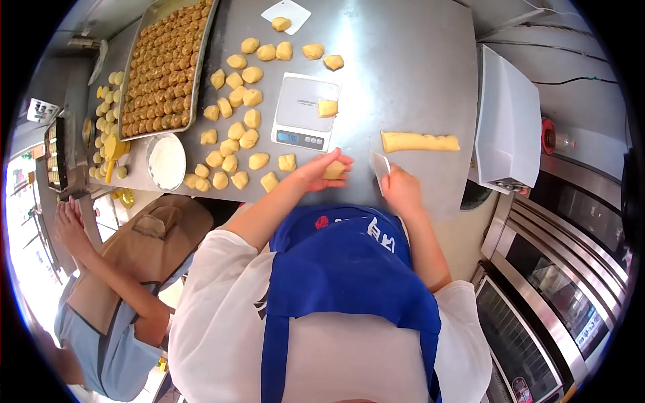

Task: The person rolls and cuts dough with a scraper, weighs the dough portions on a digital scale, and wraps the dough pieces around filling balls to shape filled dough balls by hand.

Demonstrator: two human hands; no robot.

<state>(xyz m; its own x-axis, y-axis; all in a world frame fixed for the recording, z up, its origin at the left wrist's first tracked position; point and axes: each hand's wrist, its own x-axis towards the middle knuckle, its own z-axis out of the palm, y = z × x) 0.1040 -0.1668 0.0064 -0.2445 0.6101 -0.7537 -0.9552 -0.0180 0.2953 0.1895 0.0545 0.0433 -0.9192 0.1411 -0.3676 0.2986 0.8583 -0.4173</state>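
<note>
My left hand (316, 173) is closed around a piece of yellow dough (334, 170) near the table's front edge. My right hand (403, 193) grips a flat dough scraper (380, 166), its blade pointing up and to the left. Just beyond the scraper lies a log of yellow dough (422, 142). In front of my left hand stands a white digital kitchen scale (304, 109), its display lit but its digits too small to read. Another dough piece (328, 108) sits at the right side of its plate. Many cut dough pieces (248, 139) are spread left of the scale.
A tray (200, 91) of brown filling balls stands at the back left. Near it are a bowl of white powder (166, 161) and a yellow-handled tool (114, 153). A white card (295, 15) lies at the far edge. A co-worker in a brown apron (148, 235) stands at left.
</note>
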